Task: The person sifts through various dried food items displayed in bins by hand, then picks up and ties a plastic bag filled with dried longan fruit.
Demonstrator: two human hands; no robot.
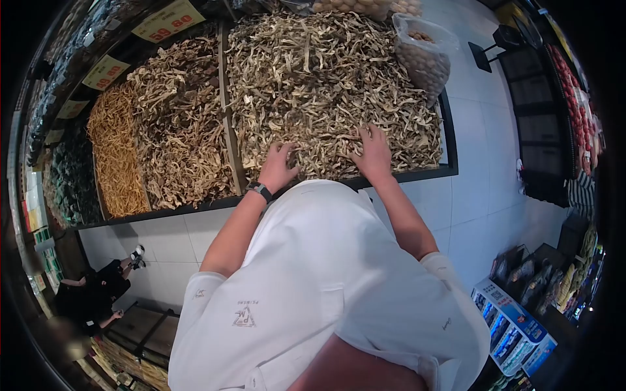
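Observation:
A wide bin is heaped with pale brown dried mushroom strips (326,78). At its front edge my left hand (278,167), with a dark watch on the wrist, rests on the strips, fingers apart and slightly curled. To the right, my right hand (373,154) touches the same heap with its fingers spread. Neither hand shows anything gripped, though some fingertips blend into the strips. A wooden divider (229,124) runs along the left side of this heap.
Left of the divider lie darker dried mushrooms (182,124) and thin orange-brown strands (116,150). A clear bag of round brown goods (424,62) sits at the back right corner. Price signs (168,21) stand behind. Another person (98,290) is at the lower left.

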